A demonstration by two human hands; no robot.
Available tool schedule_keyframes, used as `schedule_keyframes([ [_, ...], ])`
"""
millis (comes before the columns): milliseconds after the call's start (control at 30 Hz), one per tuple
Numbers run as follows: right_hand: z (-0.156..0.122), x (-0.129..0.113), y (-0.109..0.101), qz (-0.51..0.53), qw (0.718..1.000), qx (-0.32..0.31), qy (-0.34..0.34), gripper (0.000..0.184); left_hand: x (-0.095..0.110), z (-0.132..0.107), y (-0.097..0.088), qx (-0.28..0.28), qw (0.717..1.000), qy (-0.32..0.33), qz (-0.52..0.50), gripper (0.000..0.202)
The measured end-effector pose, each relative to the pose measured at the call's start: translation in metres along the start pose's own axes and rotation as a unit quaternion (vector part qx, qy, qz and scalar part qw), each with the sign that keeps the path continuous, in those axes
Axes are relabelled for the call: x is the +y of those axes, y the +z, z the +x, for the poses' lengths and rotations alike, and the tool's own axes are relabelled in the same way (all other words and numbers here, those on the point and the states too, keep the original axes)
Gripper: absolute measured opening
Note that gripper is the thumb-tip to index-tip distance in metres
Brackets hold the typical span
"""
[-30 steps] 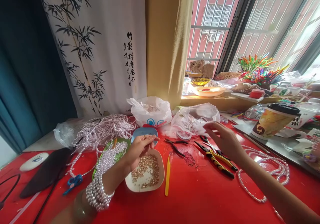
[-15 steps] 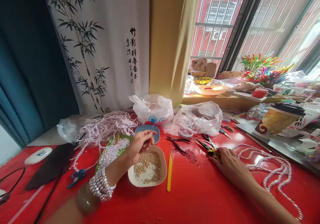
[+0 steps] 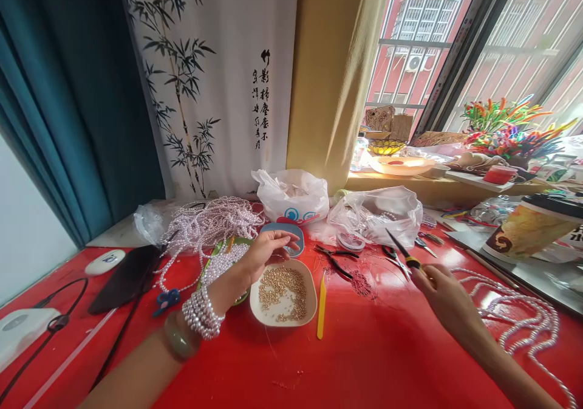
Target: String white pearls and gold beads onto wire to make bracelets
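My left hand hovers at the far side of a cream bowl of small gold beads. Its thumb and fingers come together on a thin clear thread, barely visible, which also shows faintly below the bowl. On that wrist are strands of pearly beads and a greenish bangle. My right hand is closed around the yellow-and-black handles of long-nose pliers, raised above the table with their dark tip pointing up and left. Scissors lie beneath the tip.
Another pair of pliers, small red beads and a yellow stick lie on the red table. Pearl strands spread at right, more are heaped at left. Plastic bags and a paper cup stand behind.
My right hand has lifted the long-nose pliers from beside the scissors. My left hand stays by the bead bowl, its fingers straighter. The whole view has shifted left.
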State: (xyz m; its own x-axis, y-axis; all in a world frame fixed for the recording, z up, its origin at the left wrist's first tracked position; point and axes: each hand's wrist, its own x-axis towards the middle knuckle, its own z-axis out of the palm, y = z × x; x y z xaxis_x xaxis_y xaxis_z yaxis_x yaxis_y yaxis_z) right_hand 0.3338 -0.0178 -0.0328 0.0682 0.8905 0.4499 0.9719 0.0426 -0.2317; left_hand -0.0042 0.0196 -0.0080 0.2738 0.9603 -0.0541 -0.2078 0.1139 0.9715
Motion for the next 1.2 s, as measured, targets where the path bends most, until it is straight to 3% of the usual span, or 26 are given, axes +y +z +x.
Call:
schedule_keyframes([
  [33,0.0,-0.013,-0.011,0.096,0.994,-0.022,0.045,0.036,0.0,0.0,0.0,-0.007,1.0,-0.004,0.0,0.019],
  [100,-0.002,-0.044,-0.033,0.265,0.953,-0.103,0.105,0.036,0.001,-0.001,0.0,-0.015,1.0,-0.008,-0.007,0.021],
  [167,-0.007,-0.075,-0.047,0.415,0.881,-0.203,0.106,0.032,0.002,-0.002,0.001,-0.017,1.0,-0.007,-0.014,0.022],
  [300,-0.013,-0.119,-0.05,0.601,0.69,-0.363,0.176,0.019,0.008,-0.007,0.006,-0.012,1.0,-0.012,-0.015,0.018],
  [333,-0.013,-0.125,-0.047,0.622,0.656,-0.391,0.175,0.017,0.009,-0.008,0.008,-0.007,1.0,-0.013,-0.014,0.017],
  [400,-0.012,-0.133,-0.042,0.64,0.625,-0.419,0.155,0.016,0.012,-0.01,0.01,0.002,1.0,-0.01,-0.014,0.016],
  [533,-0.007,-0.14,-0.038,0.624,0.639,-0.426,0.144,0.017,0.014,-0.011,0.011,-0.01,1.0,0.0,-0.019,0.016],
  [733,-0.003,-0.151,-0.044,0.553,0.713,-0.4,0.16,0.024,0.013,-0.014,0.015,-0.047,0.999,-0.003,-0.009,0.015],
  [900,-0.001,-0.162,-0.046,0.511,0.765,-0.381,0.091,0.024,0.009,-0.013,0.02,-0.068,0.998,-0.011,-0.014,0.016],
  [1033,0.0,-0.163,-0.046,0.484,0.786,-0.383,0.031,0.021,0.005,-0.011,0.02,-0.065,0.997,-0.015,-0.032,0.014],
  [1200,0.001,-0.162,-0.048,0.463,0.805,-0.369,0.032,0.023,0.007,-0.012,0.021,-0.072,0.996,-0.026,-0.055,0.007],
])
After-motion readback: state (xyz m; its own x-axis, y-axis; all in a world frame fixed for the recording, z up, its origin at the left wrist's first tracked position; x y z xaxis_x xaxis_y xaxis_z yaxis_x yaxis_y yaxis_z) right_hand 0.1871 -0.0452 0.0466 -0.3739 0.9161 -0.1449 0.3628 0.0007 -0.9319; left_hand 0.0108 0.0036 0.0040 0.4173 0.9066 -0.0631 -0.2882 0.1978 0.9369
